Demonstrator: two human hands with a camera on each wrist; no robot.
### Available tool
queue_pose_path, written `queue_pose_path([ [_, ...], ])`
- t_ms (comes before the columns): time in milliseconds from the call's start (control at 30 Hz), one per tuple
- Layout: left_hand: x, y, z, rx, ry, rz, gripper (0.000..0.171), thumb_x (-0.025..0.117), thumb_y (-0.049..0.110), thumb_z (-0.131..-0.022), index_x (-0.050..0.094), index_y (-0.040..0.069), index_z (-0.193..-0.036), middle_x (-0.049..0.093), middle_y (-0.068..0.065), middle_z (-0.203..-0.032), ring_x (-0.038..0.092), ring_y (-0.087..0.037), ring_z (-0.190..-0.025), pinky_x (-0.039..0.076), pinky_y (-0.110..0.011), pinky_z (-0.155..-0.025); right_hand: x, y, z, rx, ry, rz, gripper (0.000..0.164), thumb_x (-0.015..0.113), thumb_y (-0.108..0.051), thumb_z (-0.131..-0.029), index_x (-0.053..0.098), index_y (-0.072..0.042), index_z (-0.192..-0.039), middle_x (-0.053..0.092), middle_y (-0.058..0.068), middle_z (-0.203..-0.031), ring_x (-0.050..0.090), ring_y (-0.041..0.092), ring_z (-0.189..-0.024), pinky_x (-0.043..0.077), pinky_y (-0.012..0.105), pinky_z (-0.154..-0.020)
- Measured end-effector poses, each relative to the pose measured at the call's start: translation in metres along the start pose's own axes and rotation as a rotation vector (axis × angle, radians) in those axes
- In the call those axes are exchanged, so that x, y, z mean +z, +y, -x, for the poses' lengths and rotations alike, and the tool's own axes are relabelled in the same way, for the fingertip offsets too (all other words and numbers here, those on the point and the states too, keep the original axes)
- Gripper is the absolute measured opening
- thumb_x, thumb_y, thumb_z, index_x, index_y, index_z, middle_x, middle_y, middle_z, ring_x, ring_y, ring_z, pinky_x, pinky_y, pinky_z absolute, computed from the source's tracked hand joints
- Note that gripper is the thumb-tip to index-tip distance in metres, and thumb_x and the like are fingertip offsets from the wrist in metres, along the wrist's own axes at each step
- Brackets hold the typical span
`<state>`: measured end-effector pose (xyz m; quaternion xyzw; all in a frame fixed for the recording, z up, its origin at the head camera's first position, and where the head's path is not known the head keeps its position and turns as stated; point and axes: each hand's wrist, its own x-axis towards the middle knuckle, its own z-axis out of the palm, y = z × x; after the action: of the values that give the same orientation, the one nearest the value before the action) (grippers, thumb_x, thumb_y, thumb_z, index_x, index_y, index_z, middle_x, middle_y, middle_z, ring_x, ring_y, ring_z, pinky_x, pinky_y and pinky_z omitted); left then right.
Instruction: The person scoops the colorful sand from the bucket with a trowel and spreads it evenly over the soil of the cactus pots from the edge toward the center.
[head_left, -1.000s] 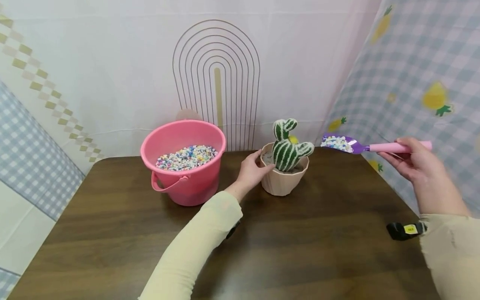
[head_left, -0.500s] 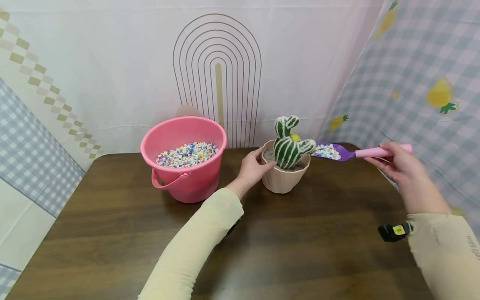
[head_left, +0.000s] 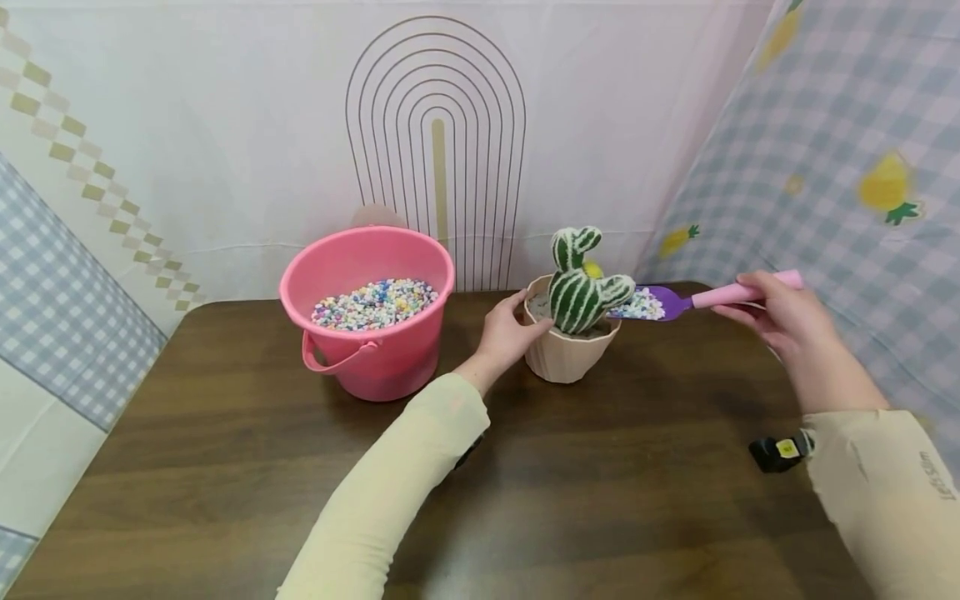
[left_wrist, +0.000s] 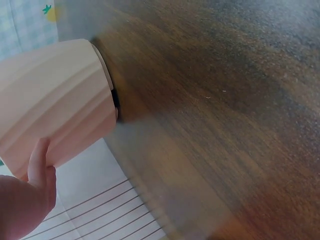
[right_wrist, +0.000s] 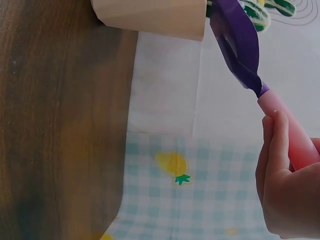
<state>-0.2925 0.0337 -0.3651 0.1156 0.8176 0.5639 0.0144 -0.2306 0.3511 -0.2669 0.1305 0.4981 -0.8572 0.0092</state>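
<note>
A green-and-white knitted cactus (head_left: pixel 576 302) stands in a beige ribbed flower pot (head_left: pixel 564 360) toward the back of the table. My left hand (head_left: pixel 506 337) holds the pot at its left side, the thumb at the rim; in the left wrist view, fingers lie against the pot wall (left_wrist: pixel 60 100). My right hand (head_left: pixel 797 323) grips the pink handle of a small trowel (head_left: pixel 677 303). Its purple blade carries small multicoloured pebbles (head_left: pixel 643 305), and the tip is at the pot's right rim, beside the cactus arm. From below, the right wrist view shows the blade (right_wrist: pixel 240 45) above rim level.
A pink bucket (head_left: pixel 390 367) stands left of the pot, its handle hanging in front. Multicoloured pebbles (head_left: pixel 375 304) partly fill it. The brown wooden table (head_left: pixel 600 492) ends at hanging cloths, white (head_left: pixel 247 142) behind and checked (head_left: pixel 825 208) at the right.
My right hand has moved left with the loaded trowel, bringing the blade from well right of the pot to its rim. The left hand keeps its place on the pot.
</note>
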Motion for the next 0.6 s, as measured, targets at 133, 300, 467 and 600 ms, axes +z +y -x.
queue_pose_path([
  [133,-0.001,0.001,0.000,-0.001,-0.004,-0.002,0.065,0.069,0.023,-0.084,0.042,0.006,-0.140,0.051,-0.011,-0.137,0.055,-0.021,-0.114,0.050,-0.033,-0.094,0.006,-0.001,-0.001,-0.017,0.013,0.016,0.024,0.052,0.004,-0.090,0.065,0.003,-0.070,0.068,0.013,-0.068,0.070,0.026,-0.066,0.059,0.039,-0.060],
  [300,-0.001,0.001,0.001,-0.002,-0.012,-0.003,0.066,0.069,0.024,-0.084,0.041,0.006,-0.141,0.050,-0.011,-0.138,0.054,-0.021,-0.115,0.049,-0.032,-0.095,0.012,-0.003,-0.002,-0.033,0.021,0.080,0.023,0.052,0.005,-0.089,0.064,0.002,-0.069,0.067,0.011,-0.068,0.070,0.024,-0.065,0.059,0.037,-0.059],
  [467,-0.001,0.001,0.001,-0.009,-0.018,0.010,0.066,0.069,0.023,-0.084,0.040,0.006,-0.141,0.049,-0.011,-0.138,0.054,-0.021,-0.114,0.050,-0.032,-0.095,0.018,-0.005,-0.001,-0.074,0.084,0.173,0.024,0.055,0.005,-0.086,0.063,-0.002,-0.065,0.064,0.005,-0.067,0.070,0.018,-0.062,0.059,0.032,-0.059],
  [600,-0.001,0.001,0.001,-0.008,-0.012,0.001,0.066,0.069,0.024,-0.084,0.041,0.006,-0.141,0.049,-0.011,-0.139,0.053,-0.021,-0.115,0.049,-0.032,-0.096,0.025,-0.006,0.000,-0.109,0.086,0.289,0.031,0.053,0.003,-0.087,0.067,-0.004,-0.061,0.067,0.005,-0.062,0.070,0.018,-0.060,0.059,0.029,-0.058],
])
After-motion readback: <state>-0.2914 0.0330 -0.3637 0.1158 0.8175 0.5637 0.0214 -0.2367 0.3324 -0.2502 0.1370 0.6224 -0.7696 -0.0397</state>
